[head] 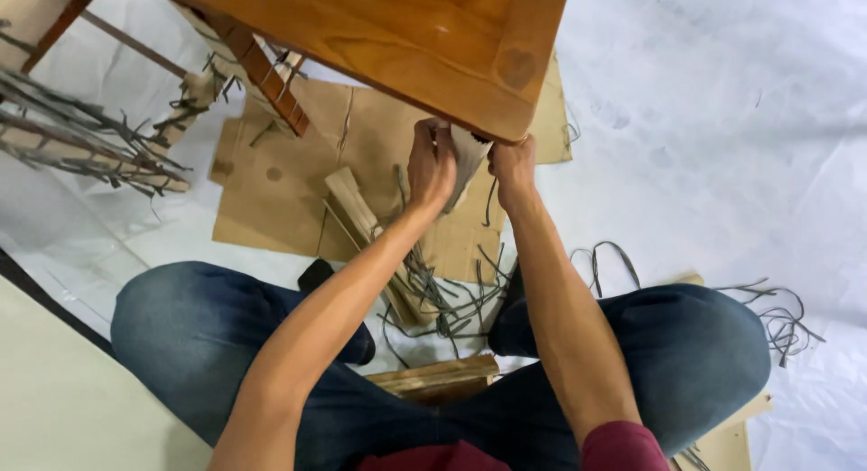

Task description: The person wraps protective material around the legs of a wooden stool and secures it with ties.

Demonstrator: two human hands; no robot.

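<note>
We sit cross-legged on the floor with the wooden stool [424,46] at twelve o'clock. Both our hands are up at its near corner. Our left hand [431,168] is closed around the grey wrapped leg [468,164], and our right hand [512,168] pinches it from the three o'clock side, though the corner hides our fingertips, so that part is a guess. Loose grey strips [442,299] lie at six o'clock, between our knees. If we pull too hard, the strip may snap or slip off. The stool could tip onto our hands.
</note>
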